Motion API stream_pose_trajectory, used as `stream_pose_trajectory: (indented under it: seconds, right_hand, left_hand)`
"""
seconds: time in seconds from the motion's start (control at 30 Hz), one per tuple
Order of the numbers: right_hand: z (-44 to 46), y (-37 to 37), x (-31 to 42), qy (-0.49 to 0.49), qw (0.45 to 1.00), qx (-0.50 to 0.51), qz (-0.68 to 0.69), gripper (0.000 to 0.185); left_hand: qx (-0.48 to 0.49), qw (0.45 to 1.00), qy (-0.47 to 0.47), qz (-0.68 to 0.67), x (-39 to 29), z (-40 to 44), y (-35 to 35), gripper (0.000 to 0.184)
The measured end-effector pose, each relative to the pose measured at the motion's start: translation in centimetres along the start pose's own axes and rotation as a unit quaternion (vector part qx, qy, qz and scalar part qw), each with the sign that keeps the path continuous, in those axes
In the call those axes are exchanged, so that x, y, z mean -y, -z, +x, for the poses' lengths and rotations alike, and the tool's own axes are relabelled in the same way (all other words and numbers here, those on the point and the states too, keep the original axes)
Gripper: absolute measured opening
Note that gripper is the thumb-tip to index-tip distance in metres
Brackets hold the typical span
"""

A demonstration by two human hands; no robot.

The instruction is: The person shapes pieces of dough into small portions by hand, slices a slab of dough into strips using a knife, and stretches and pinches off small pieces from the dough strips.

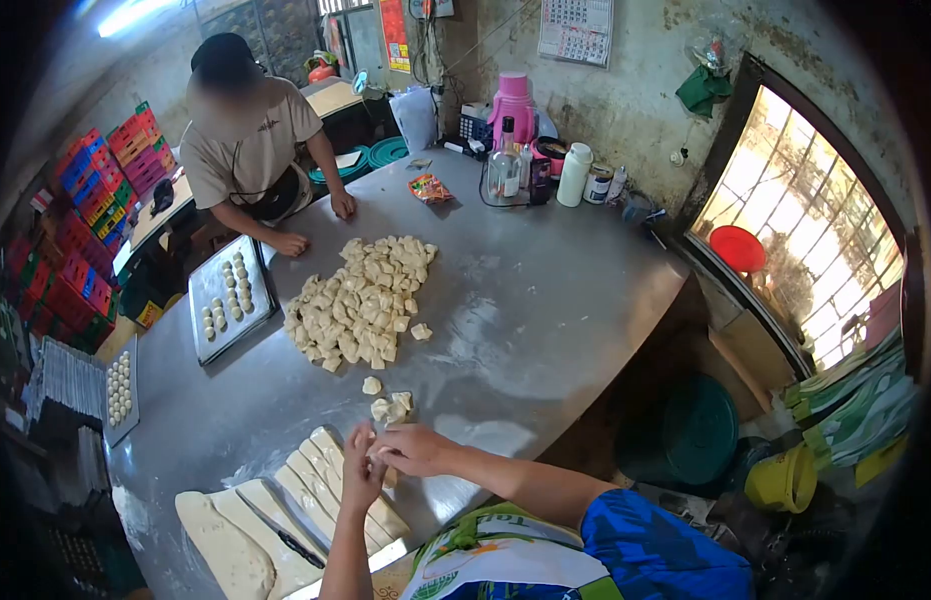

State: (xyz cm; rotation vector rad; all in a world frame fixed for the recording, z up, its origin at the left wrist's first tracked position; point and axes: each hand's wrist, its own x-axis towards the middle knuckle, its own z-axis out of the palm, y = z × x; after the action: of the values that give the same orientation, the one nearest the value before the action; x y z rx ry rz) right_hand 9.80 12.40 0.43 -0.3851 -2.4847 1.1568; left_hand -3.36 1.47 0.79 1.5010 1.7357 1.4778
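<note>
Chunks of pale dough (pixel 360 300) sit heaped; long cream strips (pixel 315 480) remain whole by the steel tabletop's (pixel 555 350) near edge; hands (pixel 410 449) close together, grip unclear.

Pale plaster wall (pixel 645 110), blotched with brown stains, beyond a broad metal-topped table (pixel 545 300) with a dull sheen. On the wall, a paper calendar (pixel 577 30); farther left, a red poster (pixel 394 35). At right, a barred window (pixel 805 220) in a dark frame (pixel 750 82), bright with daylight. At upper left, a lit fluorescent tube (pixel 125 17). Below, stacked plastic crates (pixel 90 195) in red, blue and yellow. Beyond the table's right edge, a large green tub (pixel 697 430) in deep shadow.
</note>
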Motion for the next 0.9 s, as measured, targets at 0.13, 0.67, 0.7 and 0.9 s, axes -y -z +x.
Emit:
stream_pose_trajectory:
  seconds: [0.13,0.67,0.7,0.9]
  right_hand:
    - [0.4,0.7,0.1,0.022,0.995,-0.088,0.050,0.028]
    - [-0.8,1.6,-3.0,-0.227,0.964,0.035,-0.131,0.033]
    - [-0.8,1.7,-3.5,-0.211,0.969,0.023,-0.129,0.034]
    - [0.2,-0.2,-0.4,-0.121,0.983,0.080,0.112,0.044]
  left_hand:
    - [0.050,0.988,0.138,-0.046,0.8,-0.8,-0.3,0.027]
    - [0.168,0.974,0.129,0.074,-3.3,-0.9,0.2,0.022]
    - [0.095,0.986,0.137,-0.017,-3.3,-0.4,-0.1,0.022]
    - [-0.075,0.996,-0.042,0.016,2.1,-0.6,-1.5,0.024]
